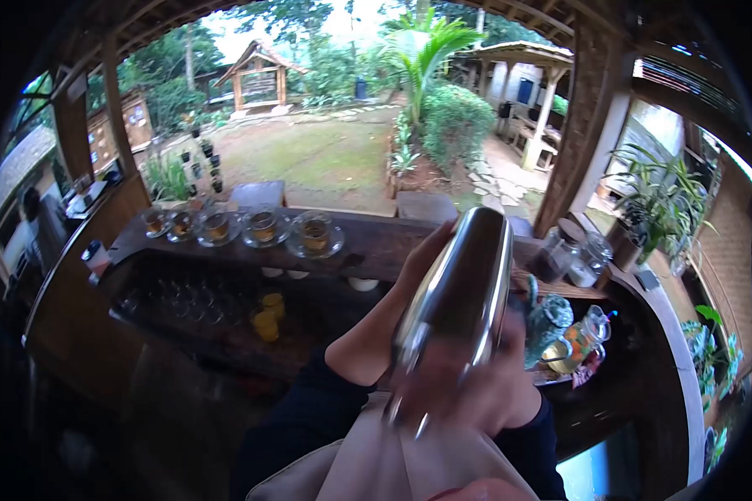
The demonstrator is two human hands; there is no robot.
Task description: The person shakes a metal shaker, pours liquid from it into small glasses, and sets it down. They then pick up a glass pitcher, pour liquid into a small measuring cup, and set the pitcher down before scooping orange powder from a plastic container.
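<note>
A shiny metal shaker (464,284) is held up at a tilt in front of my body, its narrower end pointing up and away. The fingers of my left hand (427,255) wrap behind its upper left side, partly hidden by the metal. Around the lower part closes my right hand (486,386), smeared by motion. Behind the shaker runs a dark wooden counter (376,253). On its left stretch stand several glass cups of brown drink (316,235) on clear saucers.
Yellow cups (266,324) and clear glasses (196,302) sit on the lower shelf. Lidded jars (560,249), a glass pitcher (578,342) and a blue-green glass vessel (548,321) stand at the right. A potted plant (660,196) is beyond them.
</note>
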